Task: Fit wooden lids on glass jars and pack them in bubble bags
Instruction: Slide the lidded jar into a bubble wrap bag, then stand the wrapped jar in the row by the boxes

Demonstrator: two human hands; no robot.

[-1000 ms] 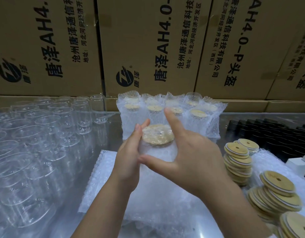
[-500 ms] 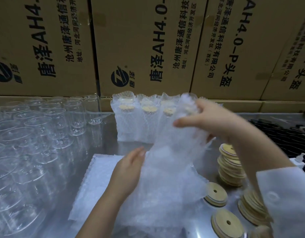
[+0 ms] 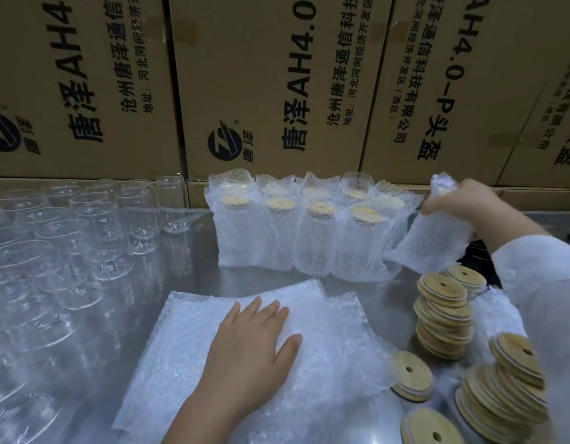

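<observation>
Head view: left hand (image 3: 251,344) lies flat on bags (image 3: 335,328); right hand (image 3: 460,205) grips a tilted, seemingly lidded bagged jar (image 3: 434,243) beside the row (image 3: 296,235).

The right hand (image 3: 460,203) has carried the bagged jar (image 3: 434,241) away from the middle to the right end of the packed row (image 3: 296,238), holding it tilted. The left hand (image 3: 248,347) has let go and now lies flat on the bubble bags (image 3: 338,341).
</observation>
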